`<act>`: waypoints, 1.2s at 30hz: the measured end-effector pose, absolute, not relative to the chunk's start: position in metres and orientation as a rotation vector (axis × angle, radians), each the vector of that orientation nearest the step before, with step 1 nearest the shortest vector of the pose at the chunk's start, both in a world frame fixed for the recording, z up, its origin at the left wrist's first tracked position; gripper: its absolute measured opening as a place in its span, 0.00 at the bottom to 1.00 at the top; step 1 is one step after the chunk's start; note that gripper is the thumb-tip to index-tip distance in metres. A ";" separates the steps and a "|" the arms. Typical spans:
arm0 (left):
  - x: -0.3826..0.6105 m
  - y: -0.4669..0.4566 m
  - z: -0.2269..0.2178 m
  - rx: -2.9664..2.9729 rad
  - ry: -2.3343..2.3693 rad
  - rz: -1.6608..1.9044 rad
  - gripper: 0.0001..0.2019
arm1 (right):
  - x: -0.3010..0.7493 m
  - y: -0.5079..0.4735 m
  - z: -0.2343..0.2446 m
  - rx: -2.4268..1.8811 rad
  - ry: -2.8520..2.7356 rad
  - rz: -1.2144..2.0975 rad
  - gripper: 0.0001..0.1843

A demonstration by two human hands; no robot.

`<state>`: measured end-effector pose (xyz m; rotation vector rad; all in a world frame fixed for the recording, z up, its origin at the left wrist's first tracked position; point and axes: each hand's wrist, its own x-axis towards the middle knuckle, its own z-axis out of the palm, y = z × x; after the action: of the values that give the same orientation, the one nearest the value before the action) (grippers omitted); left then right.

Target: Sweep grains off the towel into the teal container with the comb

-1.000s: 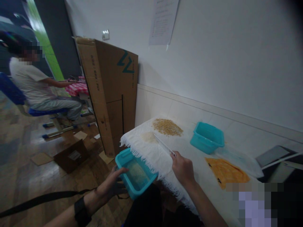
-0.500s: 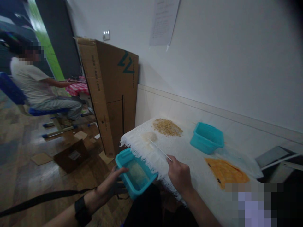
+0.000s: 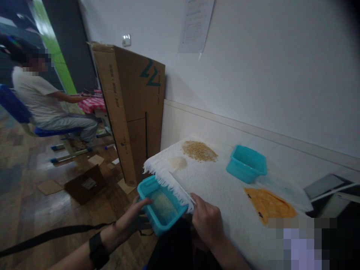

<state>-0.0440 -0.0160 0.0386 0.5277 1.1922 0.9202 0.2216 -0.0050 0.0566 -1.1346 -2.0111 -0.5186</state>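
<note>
My left hand grips the near left side of a teal plastic container, thumb over the rim. The container is held at the fringed table edge, with pale, rice-like grains on its bottom. My right hand is closed around one end of a thin white stick. The stick's far end points at a small heap of pale grains on the white cloth, just short of it. Behind that heap lies a larger pile of yellowish beans.
A second teal container stands on the cloth near the wall. To its right are an orange cloth bag and a clear plastic bag. A tall cardboard box stands left of the table. A person sits farther left.
My right hand has drawn the stick back toward me and slightly left, away from the pale heap and closer to the held container. My left hand and the container have stayed nearly still.
</note>
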 end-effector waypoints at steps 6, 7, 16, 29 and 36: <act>-0.046 -0.017 0.035 0.544 1.168 0.925 0.34 | 0.230 -0.006 0.059 -1.160 -2.006 -0.505 0.18; -0.046 -0.017 0.035 0.542 1.162 0.924 0.34 | 0.228 -0.007 0.057 -1.146 -2.016 -0.504 0.19; -0.048 -0.017 0.036 0.556 1.122 0.933 0.35 | 0.198 -0.024 0.054 -0.995 -2.044 -0.500 0.21; -0.048 -0.016 0.042 0.536 1.170 0.928 0.37 | 0.219 0.037 0.066 -1.213 -1.940 -0.448 0.17; -0.051 -0.015 0.041 0.557 1.192 0.925 0.32 | 0.215 0.035 0.063 -1.157 -1.992 -0.422 0.19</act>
<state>-0.0512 -0.0153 0.0409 0.5571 1.1925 0.9252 0.2148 0.0353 0.0629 -1.1566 -1.9918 -0.4220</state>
